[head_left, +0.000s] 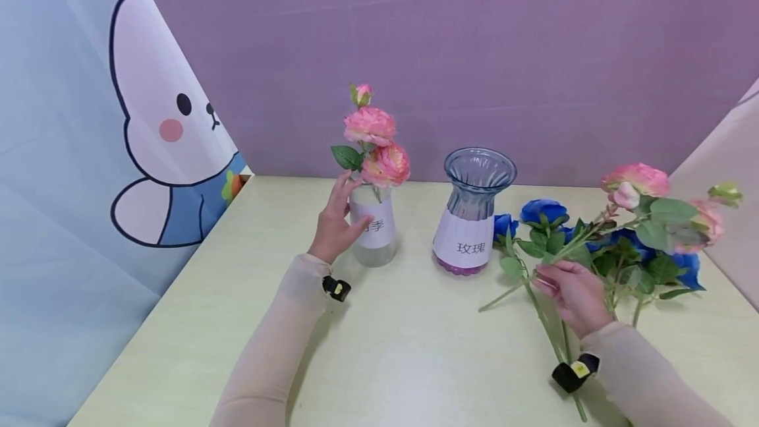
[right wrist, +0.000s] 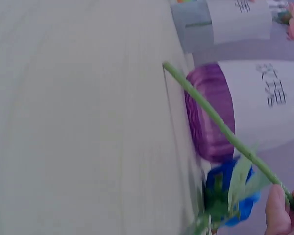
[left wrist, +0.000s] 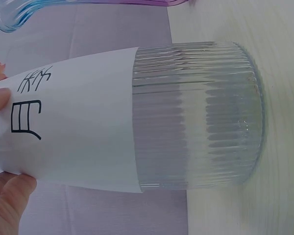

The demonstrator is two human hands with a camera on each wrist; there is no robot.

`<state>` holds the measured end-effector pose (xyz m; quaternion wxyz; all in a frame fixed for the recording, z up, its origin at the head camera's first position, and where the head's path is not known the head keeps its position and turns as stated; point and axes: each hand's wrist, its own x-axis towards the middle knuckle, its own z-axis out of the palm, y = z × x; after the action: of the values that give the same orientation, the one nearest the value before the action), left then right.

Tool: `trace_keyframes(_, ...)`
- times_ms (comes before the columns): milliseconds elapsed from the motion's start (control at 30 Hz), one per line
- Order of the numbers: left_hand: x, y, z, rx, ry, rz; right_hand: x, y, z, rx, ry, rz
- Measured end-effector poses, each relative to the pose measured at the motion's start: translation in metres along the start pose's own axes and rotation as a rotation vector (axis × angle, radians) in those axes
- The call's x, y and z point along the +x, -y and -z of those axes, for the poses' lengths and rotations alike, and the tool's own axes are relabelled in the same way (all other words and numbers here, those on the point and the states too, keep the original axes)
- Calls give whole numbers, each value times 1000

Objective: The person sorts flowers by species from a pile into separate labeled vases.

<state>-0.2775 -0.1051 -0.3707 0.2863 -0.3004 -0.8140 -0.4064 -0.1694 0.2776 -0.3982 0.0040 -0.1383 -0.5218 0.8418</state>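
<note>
Pinching right hand (head_left: 572,295): its thumb and fingers were close together on a green stem (right wrist: 213,116) with loose pink flowers (head_left: 643,178), at the right of the head view.
Left hand (head_left: 338,229): its thumb and fingers were curved around the clear vase (head_left: 375,256), near the middle of the head view.
Clear vase: pink blooms (head_left: 370,125) stuck out of its top. White paper (head_left: 385,213) hid its middle. The right wrist view, at the top, showed a thin green line low inside.
Writing: the left thumb hid part of it in the head view, but the left wrist view showed both signs, turned sideways.
Blue-and-purple vase (head_left: 465,206): it stood right of the middle, its lower inside hidden by paper. The left wrist view cut it off at the top; the right wrist view showed the stem crossing its purple bottom.
Blue flowers (head_left: 542,211): they lay at the right, partly behind leaves, hard to count.
</note>
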Motion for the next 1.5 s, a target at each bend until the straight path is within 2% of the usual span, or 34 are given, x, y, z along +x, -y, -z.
trace_keyframes(167,0,1,1,-2,-8,-2,-2,-6,-25,119,-93,6)
trace_keyframes(300,-1,2,2,-3,-12,-4,-3,-13,-48,167,-202,28)
trace_keyframes(367,-1,3,2,-7,-13,-3,-2,-19,-58,182,-227,56)
trace_keyframes(667,-1,3,4,-1,-9,-4,-4,-45,-96,189,-257,192)
trace_keyframes(767,-1,2,4,2,-9,-8,-6,-52,-109,186,-275,215)
trace_keyframes(967,-1,2,6,9,-8,-14,-10,-62,-132,256,-263,237)
trace_keyframes(1200,0,4,3,9,-13,-31,-11,-65,-150,323,-236,272)
trace_keyframes(1500,0,3,-1,15,-9,-19,-7,-60,-166,447,-269,355)
